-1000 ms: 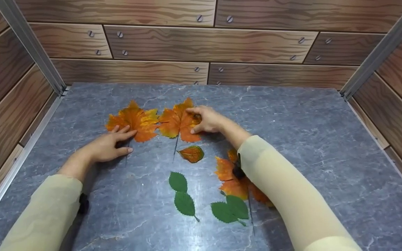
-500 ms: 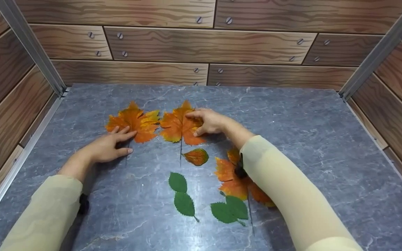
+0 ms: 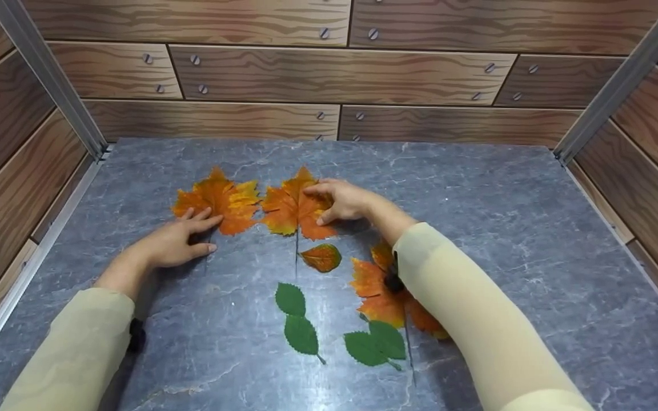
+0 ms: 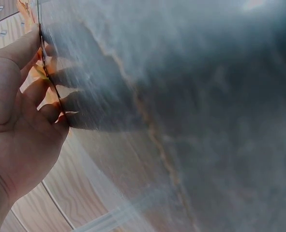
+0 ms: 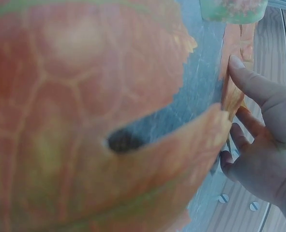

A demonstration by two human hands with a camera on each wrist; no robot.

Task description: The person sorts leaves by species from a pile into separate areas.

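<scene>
In the head view, the left hand rests with spread fingers on the lower left of an orange-yellow leaf. To its right, the right hand touches the right side of a second orange leaf with fingers and thumb apart. The two leaves lie side by side, tips close together. A small orange-green leaf lies just below the second one, beside its dark stem. The left wrist view shows the left hand flat at the tabletop; in the right wrist view the right hand is at a leaf's edge.
Another large orange leaf lies partly under the right sleeve. Nearer the front are a green leaf pair and a green leaf cluster. Wood-patterned walls and metal posts enclose the grey marbled tabletop.
The second orange leaf has shifted slightly right and toward the front and turned more upright, along with the right hand. The small orange-green leaf has moved slightly right. The left hand has stayed still.
</scene>
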